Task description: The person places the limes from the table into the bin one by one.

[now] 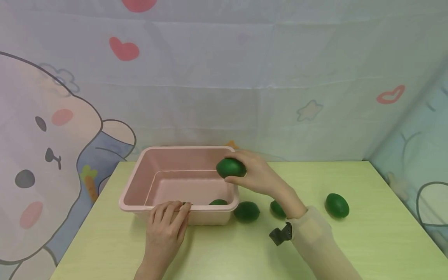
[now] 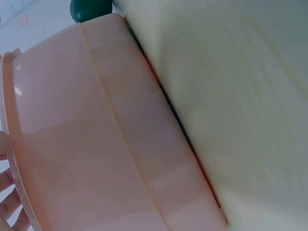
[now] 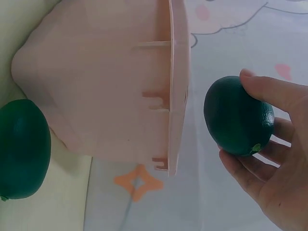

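Observation:
My right hand (image 1: 257, 173) holds a dark green lime (image 1: 231, 168) between thumb and fingers, raised over the right end of a pink plastic basin (image 1: 180, 208). In the right wrist view the held lime (image 3: 238, 115) shows a small pale green stem mark and stands above the basin's rim (image 3: 179, 86). My left hand (image 1: 166, 227) grips the basin's front rim, fingers hooked over it. Those fingers (image 2: 9, 204) appear at the left edge of the left wrist view. Inside the basin, a lime (image 1: 218, 202) peeks above the front rim; a dark sliver of another shows by the left fingertips.
On the light green table (image 1: 238, 252), a lime (image 1: 247, 212) lies beside the basin's right front corner. Another lime (image 1: 277, 209) is partly behind the right forearm, and a third lime (image 1: 337, 205) lies farther right. A printed curtain (image 1: 210, 77) hangs behind the table.

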The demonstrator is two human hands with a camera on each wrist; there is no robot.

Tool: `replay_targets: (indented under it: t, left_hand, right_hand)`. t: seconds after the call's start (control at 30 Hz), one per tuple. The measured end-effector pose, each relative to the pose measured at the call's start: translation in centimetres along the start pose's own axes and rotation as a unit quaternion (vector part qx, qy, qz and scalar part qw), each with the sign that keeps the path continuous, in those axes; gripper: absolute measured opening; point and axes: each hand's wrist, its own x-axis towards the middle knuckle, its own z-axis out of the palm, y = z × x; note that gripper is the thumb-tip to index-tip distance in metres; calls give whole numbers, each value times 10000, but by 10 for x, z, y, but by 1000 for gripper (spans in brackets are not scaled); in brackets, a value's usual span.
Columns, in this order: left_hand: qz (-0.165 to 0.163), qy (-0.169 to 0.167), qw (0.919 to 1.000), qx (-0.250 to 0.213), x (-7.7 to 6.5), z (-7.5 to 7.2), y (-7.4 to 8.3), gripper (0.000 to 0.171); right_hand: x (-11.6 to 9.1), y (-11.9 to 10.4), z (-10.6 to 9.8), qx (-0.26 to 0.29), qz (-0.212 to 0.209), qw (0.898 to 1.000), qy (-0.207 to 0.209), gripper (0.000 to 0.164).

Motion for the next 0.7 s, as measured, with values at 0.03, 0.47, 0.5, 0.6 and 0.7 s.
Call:
replay_targets:
  t: [0.03,0.47,0.5,0.6,0.7]
  left_hand:
    - [4,3,10000,3,0,0,0,29]
    - [-4,-43,10000,28,0,0,0,30]
    - [-5,-34,10000,32,0,0,0,31]
    - [-13,-36,10000,34,0,0,0,31]
    - [-27,-61,10000,44,0,-1,0,31]
  right_hand:
    - [2,0,1,-20,-16,10000,-15,53]
    - [21,-6,7,-412,-267,9976,-493,54]
    - [23,-7,7,-465,-297,9970,-542,54]
    - [28,-10,8,-703,-429,9944,-669,51]
    - [33,-12,9,-903,-481,9915,-798,48]
